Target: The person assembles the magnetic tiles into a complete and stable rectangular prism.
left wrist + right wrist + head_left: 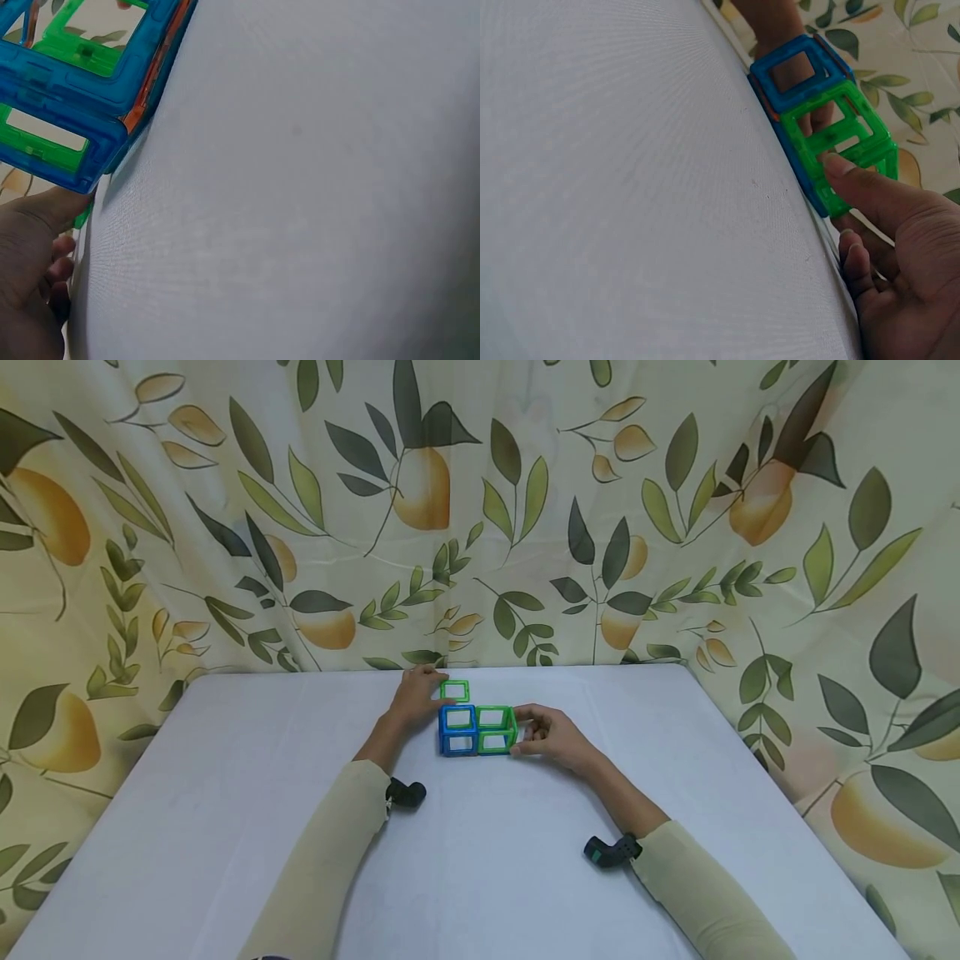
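Note:
Two joined cubes of see-through magnetic tiles stand on the table: a blue cube [458, 732] on the left, a green cube [495, 732] on the right. My right hand [555, 735] grips the green cube's right end, its thumb [844, 166] on the near side. Just behind the blue cube is a single green square tile [467, 692], pinched at its left side by my left hand [414, 700]. In the left wrist view the blue frames [67, 86] hide most of that tile, and only a green sliver shows by the thumb.
A white cloth covers the table [247, 827], whose back edge runs close behind the tiles. Behind it hangs a curtain [465, 552] printed with fruit and leaves. Black wrist cameras, left [407, 794] and right [611, 852], sit at the sleeve cuffs.

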Action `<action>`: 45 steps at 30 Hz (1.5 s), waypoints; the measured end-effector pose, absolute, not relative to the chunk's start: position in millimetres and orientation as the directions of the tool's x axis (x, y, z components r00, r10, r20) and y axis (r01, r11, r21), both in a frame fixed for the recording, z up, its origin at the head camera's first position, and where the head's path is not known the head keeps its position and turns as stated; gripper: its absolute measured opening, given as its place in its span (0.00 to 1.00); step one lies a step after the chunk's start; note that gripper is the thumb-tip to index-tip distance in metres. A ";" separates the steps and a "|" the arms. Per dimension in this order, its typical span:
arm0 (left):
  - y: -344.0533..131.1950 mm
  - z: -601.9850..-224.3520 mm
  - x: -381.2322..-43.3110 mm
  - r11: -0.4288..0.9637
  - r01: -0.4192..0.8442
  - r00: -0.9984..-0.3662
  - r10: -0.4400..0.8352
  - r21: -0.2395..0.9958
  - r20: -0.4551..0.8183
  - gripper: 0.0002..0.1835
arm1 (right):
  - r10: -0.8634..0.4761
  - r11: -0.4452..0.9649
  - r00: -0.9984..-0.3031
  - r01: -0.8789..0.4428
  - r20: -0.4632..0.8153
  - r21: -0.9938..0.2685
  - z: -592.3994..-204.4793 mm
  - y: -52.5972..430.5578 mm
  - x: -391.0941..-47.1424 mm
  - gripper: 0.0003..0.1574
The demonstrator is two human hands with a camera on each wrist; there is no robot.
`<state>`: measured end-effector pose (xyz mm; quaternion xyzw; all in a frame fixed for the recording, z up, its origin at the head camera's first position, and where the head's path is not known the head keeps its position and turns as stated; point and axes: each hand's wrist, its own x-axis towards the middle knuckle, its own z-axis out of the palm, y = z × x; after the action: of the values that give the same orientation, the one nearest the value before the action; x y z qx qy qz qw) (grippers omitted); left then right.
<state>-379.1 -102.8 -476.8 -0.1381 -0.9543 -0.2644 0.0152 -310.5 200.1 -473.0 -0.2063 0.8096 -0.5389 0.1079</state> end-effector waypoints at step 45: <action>-113.0 -473.5 -368.6 0.650 0.295 -0.955 0.223 0.700 0.196 0.29 | -0.450 0.332 -0.891 -0.225 0.056 -0.916 -476.4 199.9 -312.4 0.41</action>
<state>-368.6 -113.0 -473.5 -0.1429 -0.9071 -0.3932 0.0459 -312.4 199.9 -476.4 -0.2085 0.8093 -0.5392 0.1042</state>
